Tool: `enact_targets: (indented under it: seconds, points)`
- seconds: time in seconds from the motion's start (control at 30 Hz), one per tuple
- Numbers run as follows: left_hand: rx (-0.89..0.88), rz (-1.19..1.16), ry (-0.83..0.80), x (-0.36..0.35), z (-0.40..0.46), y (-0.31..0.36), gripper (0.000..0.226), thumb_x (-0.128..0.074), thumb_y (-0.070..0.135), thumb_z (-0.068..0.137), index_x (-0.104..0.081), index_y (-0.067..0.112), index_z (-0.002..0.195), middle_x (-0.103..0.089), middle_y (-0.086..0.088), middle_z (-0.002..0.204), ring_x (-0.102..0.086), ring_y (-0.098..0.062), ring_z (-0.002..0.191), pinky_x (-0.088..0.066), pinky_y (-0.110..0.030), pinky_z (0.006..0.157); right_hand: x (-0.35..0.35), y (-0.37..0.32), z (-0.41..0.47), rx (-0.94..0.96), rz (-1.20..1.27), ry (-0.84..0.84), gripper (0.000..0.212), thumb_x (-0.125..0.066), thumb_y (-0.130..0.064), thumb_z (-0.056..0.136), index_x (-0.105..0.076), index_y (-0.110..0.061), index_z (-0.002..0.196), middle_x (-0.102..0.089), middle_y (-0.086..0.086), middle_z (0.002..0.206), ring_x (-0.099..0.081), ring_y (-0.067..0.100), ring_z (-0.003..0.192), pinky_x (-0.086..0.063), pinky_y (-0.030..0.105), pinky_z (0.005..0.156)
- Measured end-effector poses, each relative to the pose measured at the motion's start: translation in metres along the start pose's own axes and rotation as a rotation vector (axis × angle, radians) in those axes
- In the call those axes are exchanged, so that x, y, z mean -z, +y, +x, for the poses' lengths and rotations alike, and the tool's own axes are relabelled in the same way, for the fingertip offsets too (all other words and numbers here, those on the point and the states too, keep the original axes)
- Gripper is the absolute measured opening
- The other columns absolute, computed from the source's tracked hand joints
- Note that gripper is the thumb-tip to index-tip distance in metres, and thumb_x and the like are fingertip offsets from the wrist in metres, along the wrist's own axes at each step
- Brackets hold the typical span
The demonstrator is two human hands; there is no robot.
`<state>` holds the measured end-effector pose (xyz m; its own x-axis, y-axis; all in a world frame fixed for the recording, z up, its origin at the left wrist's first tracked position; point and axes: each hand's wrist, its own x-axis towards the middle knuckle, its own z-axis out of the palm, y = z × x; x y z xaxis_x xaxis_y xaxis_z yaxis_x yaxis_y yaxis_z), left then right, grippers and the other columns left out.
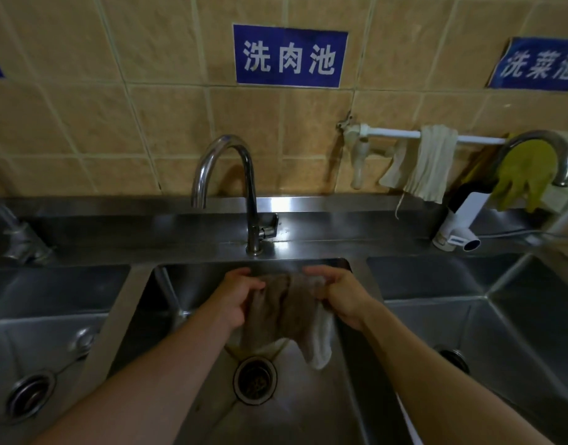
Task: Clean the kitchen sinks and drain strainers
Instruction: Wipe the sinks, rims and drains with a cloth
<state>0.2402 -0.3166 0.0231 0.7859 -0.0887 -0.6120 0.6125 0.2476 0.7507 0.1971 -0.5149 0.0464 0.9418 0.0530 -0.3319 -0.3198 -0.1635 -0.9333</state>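
Note:
Over the middle steel sink [311, 409] I hold a wet brown-and-white cloth [292, 313] stretched between both hands. My left hand [237, 297] grips its left edge and my right hand [337, 293] grips its right edge, fingers curled into the fabric. The cloth hangs down toward the round drain strainer [254, 379] in the sink's floor. The curved faucet [225, 184] stands behind the sink; no water stream is visible.
A left sink [51, 319] with its drain [30, 396] and a right sink [514, 332] with its drain [453, 358] flank the middle one. On the wall rail hang a pale rag [430, 162] and a yellow glove [523, 175] over another faucet.

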Motion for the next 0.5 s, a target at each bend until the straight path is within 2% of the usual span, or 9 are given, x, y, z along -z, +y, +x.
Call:
enact_targets:
  seconds: [0.07,0.13,0.17,0.23,0.3,0.37,0.43,0.5]
  points:
    - [-0.005,0.057,-0.017,-0.009,0.004,0.002,0.039,-0.053,-0.009,0.085,-0.057,0.010,0.119,-0.065,-0.013,0.089,-0.064,-0.026,0.076,-0.049,-0.035,0.060,0.007,-0.001,0.003,0.045,-0.331,-0.063,0.036,-0.059,0.001,0.088,-0.061,-0.011,0.122,-0.063,0.012,0.115,-0.060,0.025,0.104,-0.053,0.032,0.086]
    - [-0.011,0.115,-0.150,-0.016,0.003,0.005,0.036,-0.059,-0.007,0.082,-0.062,0.010,0.113,-0.069,-0.012,0.092,-0.068,-0.025,0.080,-0.053,-0.034,0.064,0.013,-0.001,0.008,0.112,-0.682,0.021,0.025,-0.061,-0.004,0.087,-0.064,-0.009,0.111,-0.064,0.010,0.107,-0.061,0.025,0.099,-0.053,0.033,0.086]
    - [-0.036,0.219,-0.208,-0.020,0.003,0.006,0.039,-0.063,-0.007,0.079,-0.062,0.010,0.114,-0.069,-0.011,0.096,-0.068,-0.024,0.085,-0.053,-0.032,0.068,0.018,-0.001,0.012,0.127,-0.707,0.081,0.019,-0.060,-0.005,0.086,-0.066,-0.006,0.104,-0.065,0.012,0.103,-0.062,0.027,0.096,-0.053,0.035,0.084]
    - [-0.164,0.642,-0.187,-0.026,0.005,0.006,0.048,-0.071,-0.006,0.073,-0.063,0.015,0.115,-0.067,-0.004,0.100,-0.064,-0.018,0.091,-0.051,-0.025,0.072,0.027,0.001,0.016,0.130,-0.650,0.144,0.011,-0.059,-0.008,0.088,-0.065,-0.002,0.095,-0.065,0.014,0.095,-0.063,0.027,0.090,-0.052,0.034,0.078]
    - [-0.342,0.993,-0.013,-0.032,0.011,0.008,0.037,-0.074,0.003,0.076,-0.068,0.020,0.108,-0.065,0.003,0.095,-0.061,-0.013,0.089,-0.046,-0.021,0.074,0.039,0.003,0.022,0.085,-0.580,0.113,0.010,-0.061,-0.014,0.090,-0.061,-0.004,0.089,-0.061,0.009,0.085,-0.060,0.023,0.083,-0.048,0.029,0.072]
    - [-0.383,1.007,0.068,-0.031,0.016,0.012,0.016,-0.071,0.016,0.083,-0.071,0.020,0.098,-0.065,0.002,0.088,-0.060,-0.011,0.081,-0.043,-0.018,0.070,0.049,0.003,0.025,0.036,-0.492,0.116,0.012,-0.063,-0.014,0.089,-0.055,-0.006,0.084,-0.055,0.009,0.079,-0.055,0.021,0.078,-0.047,0.033,0.073]
    - [-0.354,0.875,0.090,-0.028,0.025,0.018,0.003,-0.069,0.022,0.085,-0.071,0.019,0.086,-0.067,0.003,0.078,-0.061,-0.008,0.070,-0.042,-0.015,0.057,0.056,0.003,0.028,-0.014,-0.393,0.167,0.016,-0.063,-0.013,0.089,-0.057,0.001,0.085,-0.059,0.019,0.083,-0.057,0.029,0.080,-0.048,0.041,0.080]
    - [-0.322,0.775,0.125,-0.029,0.033,0.022,0.011,-0.071,0.024,0.083,-0.070,0.016,0.076,-0.066,0.004,0.067,-0.061,-0.006,0.060,-0.041,-0.012,0.047,0.062,0.004,0.031,-0.060,-0.267,0.224,0.029,-0.065,-0.015,0.088,-0.061,0.012,0.099,-0.064,0.030,0.099,-0.061,0.040,0.095,-0.048,0.046,0.088]
